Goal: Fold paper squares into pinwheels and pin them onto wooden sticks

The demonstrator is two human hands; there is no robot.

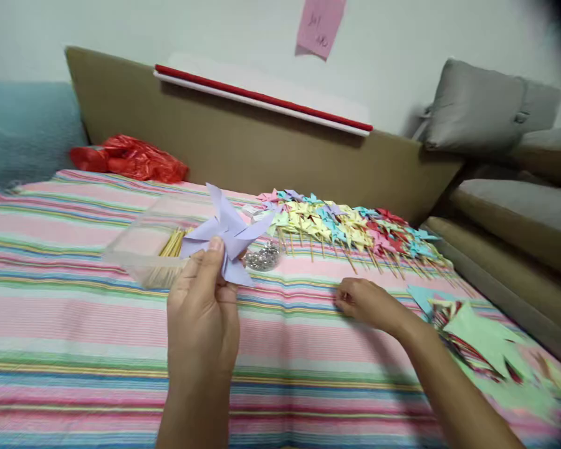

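A lilac paper pinwheel (227,226) is pinched by my left hand (203,305), thumb on its front and fingers behind; no stick shows on it. My right hand (367,302) is low over the striped cloth to the right, its fingers curled closed. Whatever those fingers may hold is hidden. Behind the pinwheel stand a clear plastic box (138,240) with thin wooden sticks (172,243) in it and a small round container of shiny metal pins (263,255).
Many finished pinwheels on sticks (341,224) lie in rows at the back right. Cut paper pieces (481,337) are at the right edge of the striped cloth (98,337). A red plastic bag (131,159) lies at the back left before a brown board (243,137). Grey cushions (490,112) stand right.
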